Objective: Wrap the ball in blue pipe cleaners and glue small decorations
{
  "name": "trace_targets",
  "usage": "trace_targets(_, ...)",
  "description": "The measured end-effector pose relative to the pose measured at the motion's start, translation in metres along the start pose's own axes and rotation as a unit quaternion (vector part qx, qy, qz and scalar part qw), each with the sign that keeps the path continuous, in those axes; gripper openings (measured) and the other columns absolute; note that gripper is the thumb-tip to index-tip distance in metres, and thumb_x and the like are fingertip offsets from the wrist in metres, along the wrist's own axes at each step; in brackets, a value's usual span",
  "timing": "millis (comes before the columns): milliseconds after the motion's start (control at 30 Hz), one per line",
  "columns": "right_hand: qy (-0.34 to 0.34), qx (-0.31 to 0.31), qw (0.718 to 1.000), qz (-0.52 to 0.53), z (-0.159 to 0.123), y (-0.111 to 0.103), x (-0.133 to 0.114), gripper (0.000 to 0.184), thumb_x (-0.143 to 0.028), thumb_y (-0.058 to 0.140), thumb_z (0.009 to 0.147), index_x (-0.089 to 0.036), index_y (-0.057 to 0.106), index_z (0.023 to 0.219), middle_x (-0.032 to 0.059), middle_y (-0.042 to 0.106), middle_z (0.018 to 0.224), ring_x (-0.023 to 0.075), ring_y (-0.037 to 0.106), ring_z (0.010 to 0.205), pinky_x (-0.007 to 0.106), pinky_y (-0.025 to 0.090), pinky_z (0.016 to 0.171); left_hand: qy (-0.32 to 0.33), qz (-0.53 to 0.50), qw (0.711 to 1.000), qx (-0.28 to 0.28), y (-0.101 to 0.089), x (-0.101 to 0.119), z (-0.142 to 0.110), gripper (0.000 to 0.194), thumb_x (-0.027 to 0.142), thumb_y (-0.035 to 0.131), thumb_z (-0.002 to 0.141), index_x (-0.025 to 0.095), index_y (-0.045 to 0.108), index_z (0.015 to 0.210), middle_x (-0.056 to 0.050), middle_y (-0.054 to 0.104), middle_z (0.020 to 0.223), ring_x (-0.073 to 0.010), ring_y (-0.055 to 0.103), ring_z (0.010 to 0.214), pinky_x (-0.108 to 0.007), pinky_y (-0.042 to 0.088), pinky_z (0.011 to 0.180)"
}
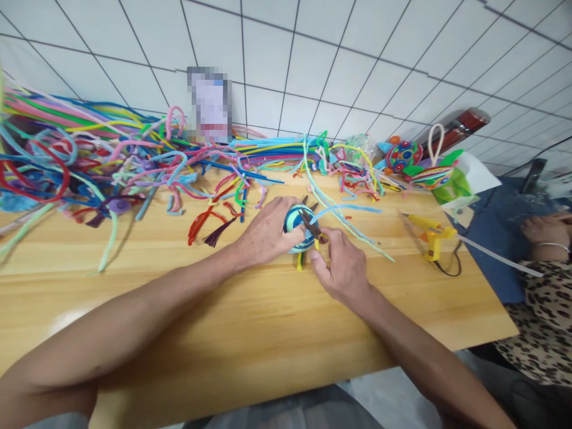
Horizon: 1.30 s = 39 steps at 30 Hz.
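Observation:
My left hand [268, 235] is closed around a round coiled piece of blue and light green pipe cleaner [295, 224], held just above the wooden table [223, 322]. A yellow stub pokes out below it. My right hand [342, 268] pinches a dark brown pipe cleaner piece [311, 224] that lies across the front of the coil. A light blue pipe cleaner [353, 208] trails off to the right from the coil.
A big heap of coloured pipe cleaners [89, 161] covers the table's back left and middle. Finished coiled figures [417, 164] stand at the back right. A yellow glue gun [431, 233] lies right of my hands. Another person's hand [547, 229] rests at the far right.

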State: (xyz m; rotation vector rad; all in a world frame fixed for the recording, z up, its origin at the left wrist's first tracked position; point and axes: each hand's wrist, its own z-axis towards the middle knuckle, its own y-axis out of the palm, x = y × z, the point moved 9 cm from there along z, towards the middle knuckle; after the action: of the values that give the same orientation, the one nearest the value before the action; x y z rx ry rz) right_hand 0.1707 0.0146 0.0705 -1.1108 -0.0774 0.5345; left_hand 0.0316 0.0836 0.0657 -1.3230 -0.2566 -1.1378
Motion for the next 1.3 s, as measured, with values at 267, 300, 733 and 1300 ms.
trace_targets(267,-0.034,0.016,0.999,-0.020,-0.001,-0.004,-0.004,0.029,-0.038,0.043,0.105,-0.019,0.053,0.123,0.0065,0.070,0.093,0.0253,0.070,0.083,0.034,0.049,0.065,-0.007,0.000,1.000,-0.004,0.002,-0.002,0.001,0.035,0.036,0.053,0.092,0.018,0.059,0.122,-0.011,0.068,0.124,-0.0271,0.063,0.115,-0.045,0.050,0.106)
trace_targets(300,-0.034,0.017,0.999,-0.020,-0.002,-0.004,-0.004,0.029,-0.039,0.041,0.106,-0.019,0.054,0.123,0.0062,0.070,0.092,0.0250,0.070,0.082,0.034,0.048,0.065,-0.006,-0.001,1.000,-0.004,0.002,-0.002,0.001,0.035,0.036,0.054,0.092,0.018,0.058,0.122,-0.011,0.068,0.124,-0.0273,0.063,0.116,-0.046,0.050,0.107)
trace_targets(733,0.012,-0.018,0.999,-0.026,-0.003,0.003,0.004,0.041,-0.051,0.038,0.108,-0.017,0.059,0.117,0.0064,0.070,0.087,0.0231,0.067,0.076,0.032,0.043,0.062,0.013,0.004,1.000,-0.005,0.001,0.001,0.001,0.033,0.033,0.055,0.092,0.019,0.057,0.121,-0.011,0.068,0.122,-0.0285,0.062,0.118,-0.049,0.047,0.111)
trace_targets(1300,0.015,-0.051,0.996,-0.071,0.000,0.007,0.008,0.041,-0.049,0.037,0.106,-0.017,0.059,0.119,0.0072,0.069,0.087,0.0248,0.065,0.080,0.031,0.036,0.060,-0.014,-0.023,1.000,-0.007,0.000,0.002,0.003,0.028,0.033,0.059,0.090,0.021,0.059,0.115,-0.008,0.069,0.118,-0.0268,0.062,0.116,-0.045,0.049,0.106)
